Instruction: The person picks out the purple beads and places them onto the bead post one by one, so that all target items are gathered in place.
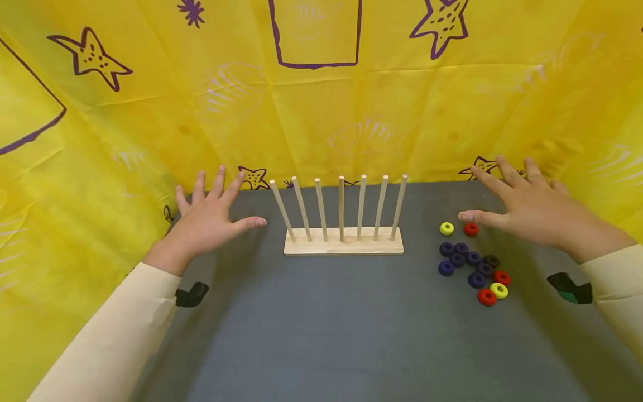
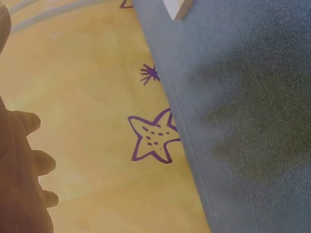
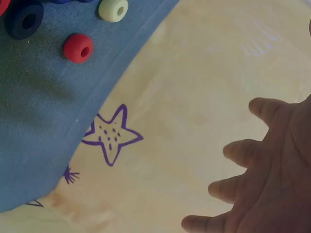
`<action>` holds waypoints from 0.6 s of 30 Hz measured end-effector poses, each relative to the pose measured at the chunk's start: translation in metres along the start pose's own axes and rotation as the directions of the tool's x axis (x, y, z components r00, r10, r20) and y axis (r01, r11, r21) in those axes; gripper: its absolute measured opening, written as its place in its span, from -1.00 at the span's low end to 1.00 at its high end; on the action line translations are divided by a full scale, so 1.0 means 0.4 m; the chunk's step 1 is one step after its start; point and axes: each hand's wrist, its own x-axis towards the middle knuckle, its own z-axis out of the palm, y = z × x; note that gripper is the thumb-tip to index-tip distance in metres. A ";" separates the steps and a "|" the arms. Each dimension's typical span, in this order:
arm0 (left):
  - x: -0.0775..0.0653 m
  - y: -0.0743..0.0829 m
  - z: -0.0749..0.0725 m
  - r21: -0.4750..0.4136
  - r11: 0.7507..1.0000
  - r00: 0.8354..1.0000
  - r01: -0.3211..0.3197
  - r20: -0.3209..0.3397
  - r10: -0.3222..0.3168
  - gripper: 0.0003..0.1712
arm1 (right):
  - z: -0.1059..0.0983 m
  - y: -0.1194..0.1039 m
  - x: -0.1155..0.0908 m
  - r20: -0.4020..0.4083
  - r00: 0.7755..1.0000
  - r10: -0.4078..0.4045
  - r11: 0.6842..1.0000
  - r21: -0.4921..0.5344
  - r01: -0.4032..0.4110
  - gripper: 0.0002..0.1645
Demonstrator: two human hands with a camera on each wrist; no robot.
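My left hand [image 1: 207, 223] hovers over the table's left side with fingers spread, holding nothing. Over the right side, my right hand [image 1: 540, 212] is likewise spread and bare, its thumb above the far end of a group of rings. A light wooden peg rack [image 1: 344, 245] stands between the hands, its several upright pegs bearing no rings. The loose rings are mostly dark blue [image 1: 446, 249], with a few red [image 1: 486, 297] and yellow [image 1: 499, 290] ones and a black one [image 1: 491, 261]. In the right wrist view, a red ring [image 3: 78, 48] lies near the table's edge.
The grey table [image 1: 321, 329] runs back to a yellow curtain [image 1: 311, 123] printed with purple starfish, which also hangs along both sides. Dark straps [image 1: 192, 294] show at the wrists below the cream sleeves [image 1: 115, 324].
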 end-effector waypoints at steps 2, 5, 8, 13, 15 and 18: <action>-0.001 -0.001 0.000 -0.016 1.000 1.000 0.004 -0.010 -0.004 0.35 | -0.004 0.004 0.000 0.004 1.000 -0.008 1.000 0.003 0.008 0.27; -0.005 -0.004 -0.001 -0.051 0.999 1.000 0.008 -0.026 -0.009 0.33 | -0.005 0.010 -0.001 0.011 1.000 -0.026 0.999 0.033 0.025 0.23; -0.008 -0.005 -0.003 -0.096 0.995 0.999 -0.004 -0.052 -0.001 0.30 | -0.004 0.019 -0.005 0.007 0.999 -0.041 0.996 0.085 0.040 0.20; -0.008 -0.010 -0.003 -0.217 0.974 0.992 -0.066 -0.123 0.039 0.21 | 0.004 0.039 -0.015 -0.048 0.994 -0.096 0.966 0.235 0.105 0.14; -0.010 -0.013 -0.002 -0.290 0.952 0.987 -0.100 -0.152 0.058 0.18 | 0.009 0.045 -0.018 -0.083 0.988 -0.127 0.941 0.306 0.146 0.12; -0.015 -0.016 0.003 -0.410 0.899 0.978 -0.156 -0.194 0.081 0.18 | 0.021 0.052 -0.024 -0.133 0.979 -0.155 0.896 0.398 0.196 0.10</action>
